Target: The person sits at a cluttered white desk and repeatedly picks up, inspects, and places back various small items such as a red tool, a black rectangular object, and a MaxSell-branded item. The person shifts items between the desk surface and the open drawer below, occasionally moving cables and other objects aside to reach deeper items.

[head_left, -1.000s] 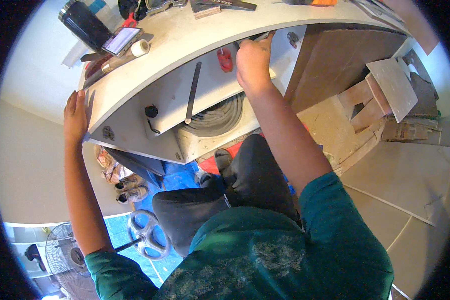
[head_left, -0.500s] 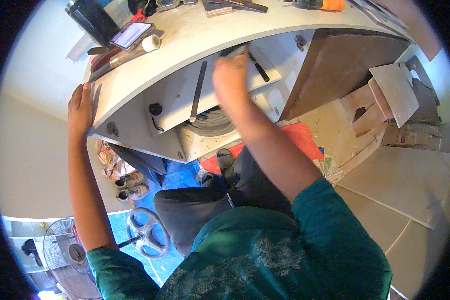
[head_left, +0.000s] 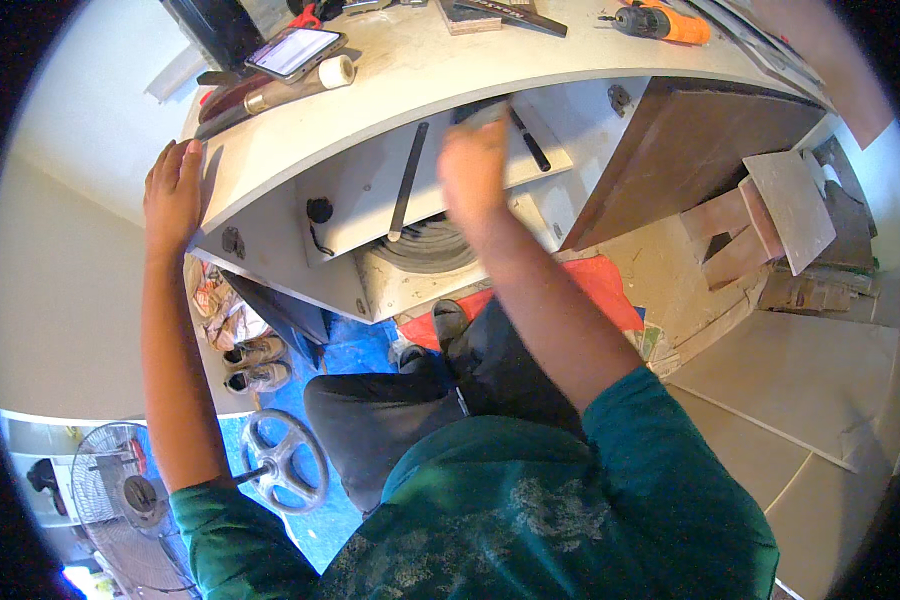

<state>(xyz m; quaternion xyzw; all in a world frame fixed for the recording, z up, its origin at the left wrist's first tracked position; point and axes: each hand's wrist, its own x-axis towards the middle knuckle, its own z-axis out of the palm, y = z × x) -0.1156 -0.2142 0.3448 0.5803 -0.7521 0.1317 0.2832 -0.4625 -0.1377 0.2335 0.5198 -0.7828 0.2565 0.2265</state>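
At the table's [head_left: 400,62] left edge: left hand [head_left: 173,195], fingers extended. Under the tabletop, over white shelf [head_left: 358,222]: right hand [head_left: 475,170], blurred, grip cannot be told, at dark object [head_left: 478,112] between dark strip [head_left: 410,180], left, and black rod [head_left: 532,143], right.

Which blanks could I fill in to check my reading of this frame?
1. The bare hand inside the open white cabinet is the person's ____ one.
2. The coiled grey hose lies ____ the flat white shelf.
3. On the pale countertop lies an orange-and-black power ____.
4. The floor covering beneath the silver spoked wheel is coloured ____.

Missing words: right; below; drill; blue.
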